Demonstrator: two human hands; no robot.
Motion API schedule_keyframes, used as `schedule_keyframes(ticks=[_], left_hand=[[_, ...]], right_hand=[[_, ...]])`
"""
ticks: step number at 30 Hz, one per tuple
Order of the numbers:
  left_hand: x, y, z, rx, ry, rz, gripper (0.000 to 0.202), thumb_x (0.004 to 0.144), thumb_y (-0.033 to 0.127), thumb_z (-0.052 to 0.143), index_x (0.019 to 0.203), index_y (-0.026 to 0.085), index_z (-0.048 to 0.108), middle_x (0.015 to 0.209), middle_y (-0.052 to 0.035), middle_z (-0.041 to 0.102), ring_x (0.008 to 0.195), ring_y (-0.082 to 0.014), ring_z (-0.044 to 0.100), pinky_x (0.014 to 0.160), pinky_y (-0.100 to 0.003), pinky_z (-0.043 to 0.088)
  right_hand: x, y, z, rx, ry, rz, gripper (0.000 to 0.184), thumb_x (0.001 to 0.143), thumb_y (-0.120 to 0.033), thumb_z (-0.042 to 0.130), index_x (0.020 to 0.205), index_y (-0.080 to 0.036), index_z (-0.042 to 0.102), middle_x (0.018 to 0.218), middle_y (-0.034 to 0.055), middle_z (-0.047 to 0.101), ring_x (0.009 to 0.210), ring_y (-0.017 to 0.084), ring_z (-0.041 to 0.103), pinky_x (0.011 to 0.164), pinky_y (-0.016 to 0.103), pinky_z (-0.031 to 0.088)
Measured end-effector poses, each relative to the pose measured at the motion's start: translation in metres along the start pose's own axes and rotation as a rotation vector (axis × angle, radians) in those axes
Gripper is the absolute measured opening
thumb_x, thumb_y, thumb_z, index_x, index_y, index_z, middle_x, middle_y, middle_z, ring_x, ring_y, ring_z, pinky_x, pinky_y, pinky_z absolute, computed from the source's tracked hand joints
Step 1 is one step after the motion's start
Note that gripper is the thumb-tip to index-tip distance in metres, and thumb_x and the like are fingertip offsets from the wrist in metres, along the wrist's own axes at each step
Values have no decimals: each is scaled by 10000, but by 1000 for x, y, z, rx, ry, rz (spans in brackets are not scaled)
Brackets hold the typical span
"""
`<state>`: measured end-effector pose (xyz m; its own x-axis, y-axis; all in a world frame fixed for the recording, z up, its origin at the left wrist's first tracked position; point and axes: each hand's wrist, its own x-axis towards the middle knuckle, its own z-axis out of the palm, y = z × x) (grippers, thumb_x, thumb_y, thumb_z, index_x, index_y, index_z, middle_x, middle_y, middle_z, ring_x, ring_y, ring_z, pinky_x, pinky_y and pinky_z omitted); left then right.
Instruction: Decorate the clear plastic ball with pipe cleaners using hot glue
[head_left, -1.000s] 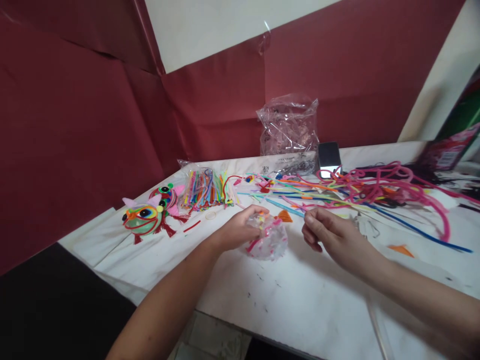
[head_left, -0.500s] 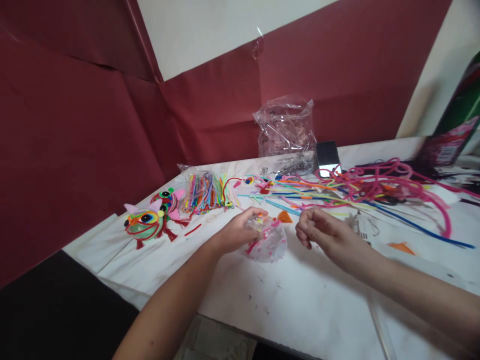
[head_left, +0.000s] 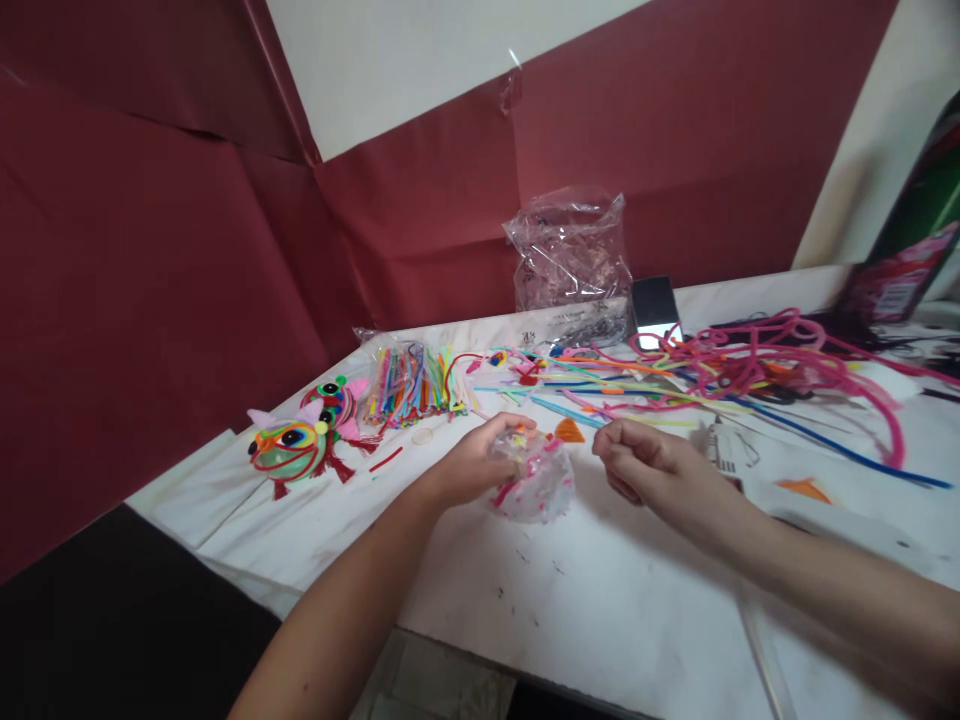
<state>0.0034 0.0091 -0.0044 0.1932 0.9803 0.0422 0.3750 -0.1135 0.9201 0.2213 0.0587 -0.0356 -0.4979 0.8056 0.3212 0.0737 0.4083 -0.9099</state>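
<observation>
My left hand (head_left: 480, 458) is closed on a rounded clear plastic piece (head_left: 541, 488) with pink strips and yellow bits on it, just above the white table. Whether it is a bowl or a bag I cannot tell. To its right, my right hand (head_left: 637, 460) is raised over the table with fingers curled and thumb pressed in; anything between the fingertips is too small to make out. A small orange piece (head_left: 570, 431) lies between the two hands. Beyond them, long coloured pipe cleaners (head_left: 615, 388) spread over the tabletop.
At the left stand two decorated animal figures (head_left: 289, 448) with red tassels. A bag of cut pipe cleaners (head_left: 412, 385), a clear plastic bag (head_left: 570, 255) and a black box (head_left: 654, 312) are at the back. A pink tangle (head_left: 795, 365) and a glue gun (head_left: 721, 445) are at right.
My right hand has turned slightly, its fingers a little more curled. My left hand and the clear plastic piece have barely moved.
</observation>
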Motion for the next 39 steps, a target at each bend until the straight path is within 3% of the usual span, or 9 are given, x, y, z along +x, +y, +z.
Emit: schedule_keyframes(ticks=[6, 10, 13, 17, 21, 27, 29, 33, 39], left_hand=[[-1, 0, 4, 51, 10, 10, 545, 601, 161, 567, 1142, 182, 506, 926, -8, 569, 733, -145, 514, 648, -238, 392], [-1, 2, 8, 123, 38, 39, 551, 632, 212, 592, 1173, 161, 501, 1039, -46, 583, 861, -196, 558, 746, -283, 434], [-1, 1, 9, 164, 40, 104, 563, 659, 272, 620, 1194, 136, 508, 1174, -93, 561, 1064, -255, 526, 895, -334, 413], [0, -2, 7, 159, 28, 102, 589, 704, 339, 641, 1244, 156, 497, 1329, -103, 488, 1218, -276, 446, 995, -351, 366], [1, -4, 3, 86, 19, 53, 632, 750, 421, 613, 1298, 149, 456, 1403, -115, 428, 1267, -290, 411, 1030, -374, 340], [2, -8, -3, 24, 60, 4, 639, 810, 520, 521, 1322, 145, 444, 1448, -114, 384, 1347, -277, 309, 1097, -365, 239], [3, -11, -6, 3, 44, -23, 694, 740, 471, 635, 1331, 171, 431, 1446, -102, 385, 1329, -292, 330, 1073, -363, 276], [6, -17, -9, -116, 37, -88, 770, 607, 353, 768, 1293, 199, 452, 1248, -89, 562, 1140, -291, 514, 918, -352, 410], [9, -14, 9, -379, 124, -36, 660, 597, 455, 758, 1152, 173, 536, 1084, -88, 628, 968, -235, 595, 807, -311, 442]], right_hand=[[-14, -5, 7, -367, -79, -387, 176, 845, -183, 419, 838, -219, 591, 736, 24, 644, 676, 159, 611, 594, 280, 490], [-22, -5, 15, -486, -132, -615, 309, 862, -101, 388, 1087, -203, 571, 839, 70, 650, 785, 175, 627, 658, 289, 523], [-24, 0, 18, -542, -159, -646, 381, 860, -81, 381, 1197, -185, 524, 901, 102, 631, 844, 192, 618, 673, 304, 532], [-22, 1, 17, -531, -169, -589, 371, 862, -100, 382, 1190, -199, 524, 888, 91, 625, 823, 189, 618, 669, 313, 535], [-20, 0, 15, -419, -129, -399, 304, 886, -193, 397, 1168, -191, 510, 835, 59, 645, 735, 164, 626, 655, 299, 538], [-15, 7, 14, -329, -98, -262, 337, 877, -314, 431, 1174, -185, 524, 925, 78, 679, 828, 194, 651, 745, 346, 533], [-14, 8, 13, -311, -101, -230, 343, 864, -337, 445, 1160, -191, 537, 915, 74, 683, 818, 200, 653, 745, 354, 533], [-11, 10, 11, -318, -14, -160, 330, 833, -399, 479, 1075, -197, 574, 857, 72, 673, 727, 203, 643, 630, 341, 543], [-4, 21, 16, -193, 22, -28, 803, 631, -506, 678, 1310, -176, 404, 1244, 173, 552, 1023, 304, 584, 734, 427, 535]])
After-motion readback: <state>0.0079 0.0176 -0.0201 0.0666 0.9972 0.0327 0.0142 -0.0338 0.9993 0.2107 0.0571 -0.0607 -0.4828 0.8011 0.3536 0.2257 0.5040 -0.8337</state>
